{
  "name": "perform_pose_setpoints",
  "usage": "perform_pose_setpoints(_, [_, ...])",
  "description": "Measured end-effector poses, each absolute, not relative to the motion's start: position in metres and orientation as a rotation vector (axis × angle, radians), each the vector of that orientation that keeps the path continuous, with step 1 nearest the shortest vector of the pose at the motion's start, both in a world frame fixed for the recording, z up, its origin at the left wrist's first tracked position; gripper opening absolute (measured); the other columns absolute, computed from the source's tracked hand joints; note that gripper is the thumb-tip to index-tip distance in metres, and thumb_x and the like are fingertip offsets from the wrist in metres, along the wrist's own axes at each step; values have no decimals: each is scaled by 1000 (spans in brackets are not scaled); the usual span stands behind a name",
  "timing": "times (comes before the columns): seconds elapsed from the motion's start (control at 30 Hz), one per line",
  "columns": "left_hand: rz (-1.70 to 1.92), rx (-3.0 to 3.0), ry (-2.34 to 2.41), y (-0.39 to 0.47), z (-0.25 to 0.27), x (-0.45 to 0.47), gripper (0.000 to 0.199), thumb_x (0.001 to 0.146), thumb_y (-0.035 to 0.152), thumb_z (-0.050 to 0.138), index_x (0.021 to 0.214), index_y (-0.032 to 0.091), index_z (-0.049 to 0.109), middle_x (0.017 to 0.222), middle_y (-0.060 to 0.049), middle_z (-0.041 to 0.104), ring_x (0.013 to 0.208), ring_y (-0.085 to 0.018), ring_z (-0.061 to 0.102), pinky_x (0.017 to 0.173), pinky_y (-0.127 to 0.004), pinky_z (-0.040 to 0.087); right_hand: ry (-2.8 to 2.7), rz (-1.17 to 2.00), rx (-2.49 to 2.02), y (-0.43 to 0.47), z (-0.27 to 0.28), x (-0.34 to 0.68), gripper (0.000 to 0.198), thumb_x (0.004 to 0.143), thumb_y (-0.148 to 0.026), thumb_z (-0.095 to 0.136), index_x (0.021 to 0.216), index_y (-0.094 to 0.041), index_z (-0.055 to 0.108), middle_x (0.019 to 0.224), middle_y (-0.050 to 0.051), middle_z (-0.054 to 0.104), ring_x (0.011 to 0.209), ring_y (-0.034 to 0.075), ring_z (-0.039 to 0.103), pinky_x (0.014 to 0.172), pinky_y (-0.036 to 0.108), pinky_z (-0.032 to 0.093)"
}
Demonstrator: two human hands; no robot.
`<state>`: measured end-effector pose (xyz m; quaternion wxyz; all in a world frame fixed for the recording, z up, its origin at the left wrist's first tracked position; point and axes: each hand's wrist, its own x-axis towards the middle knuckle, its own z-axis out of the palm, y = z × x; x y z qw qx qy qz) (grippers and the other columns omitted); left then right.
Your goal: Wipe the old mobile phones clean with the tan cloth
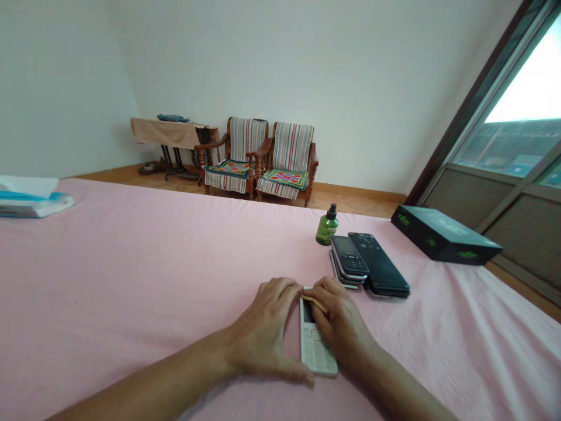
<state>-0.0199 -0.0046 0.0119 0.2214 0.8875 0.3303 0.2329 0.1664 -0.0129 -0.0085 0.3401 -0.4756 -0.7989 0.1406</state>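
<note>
A white keypad mobile phone (316,354) lies face up on the pink bedsheet (175,280). My left hand (263,333) spans its left side, fingers at the top end and thumb by the bottom end, steadying it. Pinched under the fingers of my right hand (344,321) is a small yellowish cloth (316,303), pressed on the upper part of the phone around its dark screen. That hand hides the phone's upper right side. Just beyond sit a stack of keypad phones (349,260) and a dark stack of larger phones (380,266).
A green spray bottle (326,227) stands behind the phone stacks. At the right lies a black box (442,234); a blue and white packet (35,199) is at the far left. Two wooden chairs (287,152) and a cloth-covered table (170,133) stand by the wall.
</note>
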Motion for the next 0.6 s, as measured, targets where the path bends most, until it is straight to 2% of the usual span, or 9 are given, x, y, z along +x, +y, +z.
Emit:
perform_pose_setpoints(0.2, [693, 2501, 727, -15, 15, -20, 51, 65, 49, 84, 97, 17, 60, 106, -9, 63, 97, -27, 56, 87, -40, 47, -2085, 466, -1184, -22, -5, 171, 25, 85, 0, 48, 84, -18, 66, 85, 5, 56, 85, 20, 51, 72, 32, 39])
perform_pose_setpoints(0.43, [611, 2646, 720, -25, 12, -20, 37, 72, 43, 83, 89, 15, 64, 92, -6, 66, 85, -22, 60, 75, -31, 48, -2130, 531, -1136, -42, -1, 173, 25, 80, 2, 49, 78, -17, 65, 79, 3, 54, 80, 19, 51, 68, 30, 38])
perform_pose_setpoints(0.6, [601, 2664, 742, -27, 10, -19, 34, 72, 40, 83, 87, 15, 66, 88, -5, 66, 82, -22, 61, 72, -30, 48, -2172, 401, -1210, -20, 1, 170, 30, 80, 5, 46, 79, -17, 67, 82, 4, 55, 82, 19, 51, 70, 30, 40])
